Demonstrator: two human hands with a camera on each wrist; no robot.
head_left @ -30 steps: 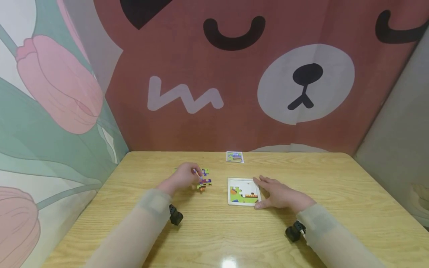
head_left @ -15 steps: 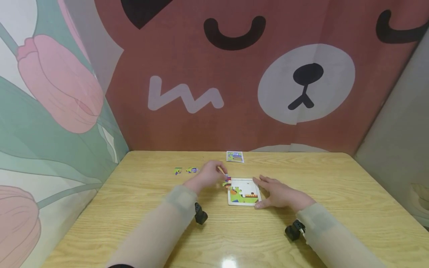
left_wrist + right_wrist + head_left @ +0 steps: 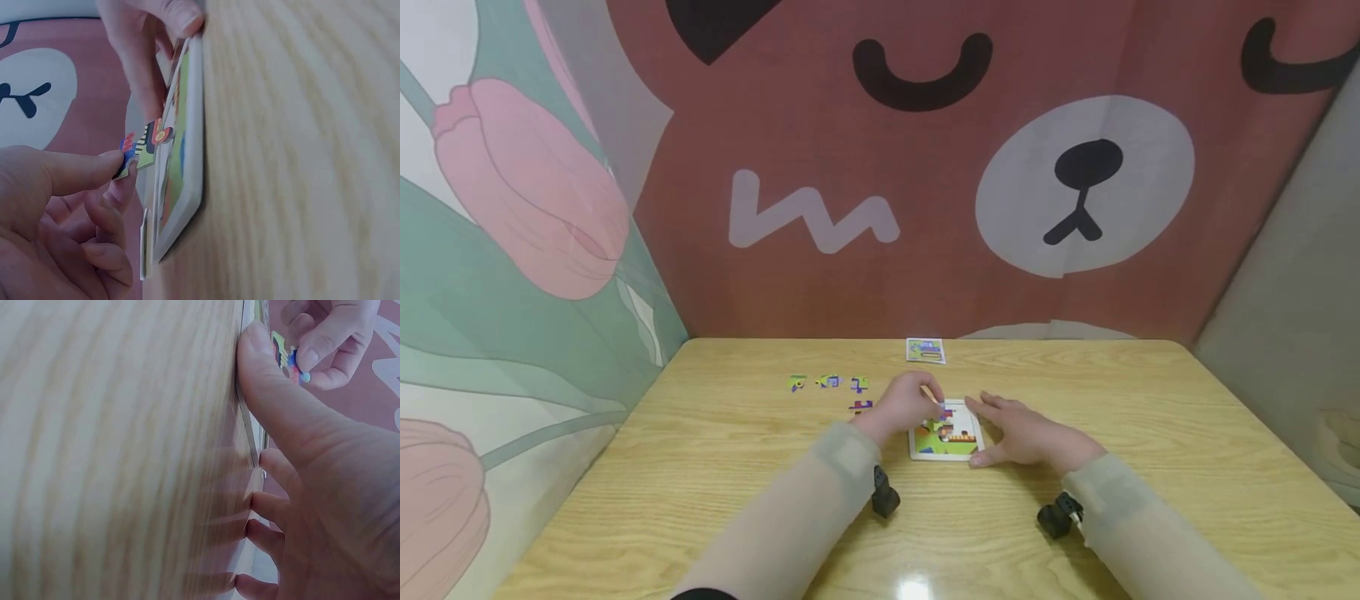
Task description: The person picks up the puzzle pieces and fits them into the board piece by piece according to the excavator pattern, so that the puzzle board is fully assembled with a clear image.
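Note:
My left hand (image 3: pixel 904 403) pinches a colourful jigsaw piece (image 3: pixel 148 145) between thumb and forefinger, held tilted just over the puzzle board (image 3: pixel 946 457). The piece shows red, blue, green and black parts. The board is a square tray with a white rim, and fitted green and orange pieces (image 3: pixel 934 448) fill its near part. My right hand (image 3: pixel 1021 432) rests along the board's right edge, its thumb at the near corner and forefinger at the far one. In the right wrist view, the other fingertips (image 3: pixel 255 584) touch the tabletop beside the board.
Several loose jigsaw pieces (image 3: pixel 830 382) lie on the wooden table (image 3: pixel 760 517), left of the board. A small picture card (image 3: pixel 926 351) lies at the table's back edge. A wall with a bear print (image 3: pixel 805 292) stands behind the table.
My left hand has moved right from the loose pieces to above the board, carrying the jigsaw piece. My right hand has stayed at the board's right edge.

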